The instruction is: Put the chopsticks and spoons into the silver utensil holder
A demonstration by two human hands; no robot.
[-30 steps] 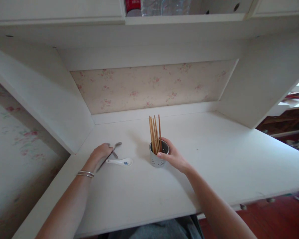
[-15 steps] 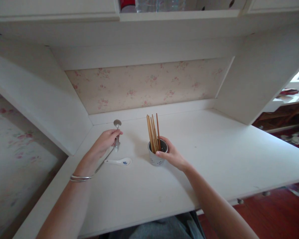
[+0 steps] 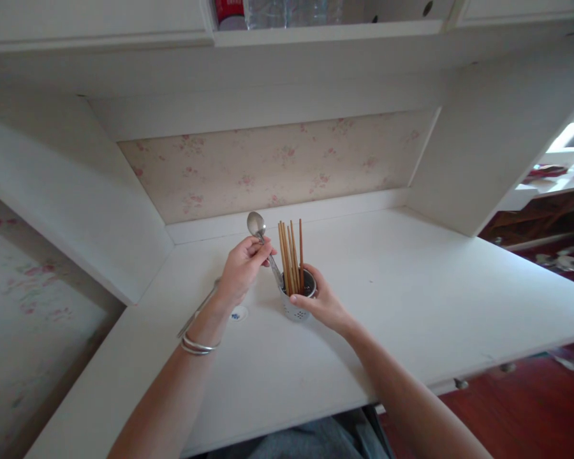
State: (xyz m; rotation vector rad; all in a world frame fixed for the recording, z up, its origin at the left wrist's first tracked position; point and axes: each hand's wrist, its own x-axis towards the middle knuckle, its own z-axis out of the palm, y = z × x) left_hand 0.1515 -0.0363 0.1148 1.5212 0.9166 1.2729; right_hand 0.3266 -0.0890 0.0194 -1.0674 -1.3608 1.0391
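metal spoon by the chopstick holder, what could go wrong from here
The metal spoon in the left hand has its handle end by the rim of the holder, so it might catch there. It could also knock the chopsticks bunched on that side. If the right hand loosened around the holder, a bump might tip it.

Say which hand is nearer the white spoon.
Left. The left hand is just beyond the white spoon, its wrist partly hiding it; the right hand is farther off, to the right, around the gray cup.
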